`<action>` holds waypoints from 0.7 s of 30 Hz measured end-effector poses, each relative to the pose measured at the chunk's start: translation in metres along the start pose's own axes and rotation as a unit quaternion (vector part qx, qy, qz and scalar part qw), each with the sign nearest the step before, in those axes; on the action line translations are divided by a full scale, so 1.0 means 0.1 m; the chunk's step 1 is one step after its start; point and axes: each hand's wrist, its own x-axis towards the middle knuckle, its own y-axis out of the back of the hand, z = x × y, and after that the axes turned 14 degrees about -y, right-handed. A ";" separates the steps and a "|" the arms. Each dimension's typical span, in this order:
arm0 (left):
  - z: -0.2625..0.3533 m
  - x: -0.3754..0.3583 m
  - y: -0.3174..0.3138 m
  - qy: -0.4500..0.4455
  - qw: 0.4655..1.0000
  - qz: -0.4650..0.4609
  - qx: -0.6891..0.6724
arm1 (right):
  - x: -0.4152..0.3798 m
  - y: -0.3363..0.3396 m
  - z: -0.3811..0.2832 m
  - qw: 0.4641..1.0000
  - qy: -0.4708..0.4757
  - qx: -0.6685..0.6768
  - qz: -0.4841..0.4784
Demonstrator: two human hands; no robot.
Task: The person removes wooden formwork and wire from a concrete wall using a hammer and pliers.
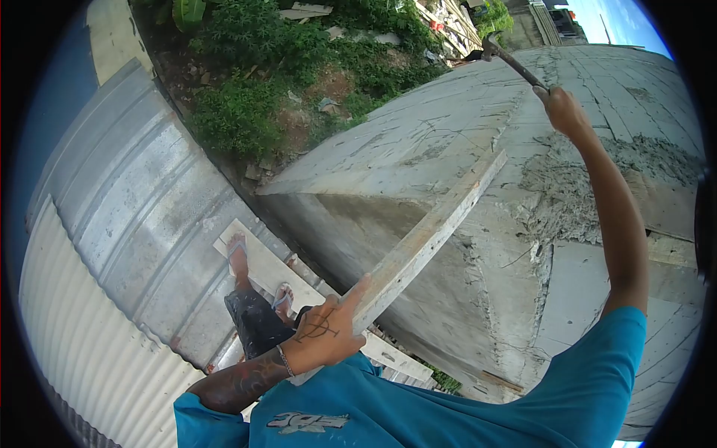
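A long wooden board (437,231) runs diagonally up to the right, its far end over the top edge of the concrete structure (463,149). Near the board's lower end, my left hand (326,332) is wrapped round it, with a bracelet at the wrist. My right hand (565,112) is raised at the upper right, closed round the handle of a hammer (519,67). The hammer's head points up and left, apart from the board.
Both feet in sandals are on a plank (258,257) laid over a metal sheet roof (149,216). A corrugated roof (97,313) lies at the lower left. A narrow gap separates the roof from the concrete wall. Bushes (239,112) grow below, beyond the roof edge.
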 end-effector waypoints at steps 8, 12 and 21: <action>-0.02 0.00 0.00 -0.010 1.000 0.003 -0.024 | -0.22 -0.33 0.25 0.989 0.033 -0.098 -0.106; -0.02 0.01 -0.01 -0.008 1.000 0.010 -0.019 | 0.02 0.09 0.06 0.994 0.040 0.061 0.076; 0.01 0.01 0.01 -0.006 1.000 -0.006 -0.014 | -0.02 -0.44 0.27 0.979 0.104 -0.129 -0.121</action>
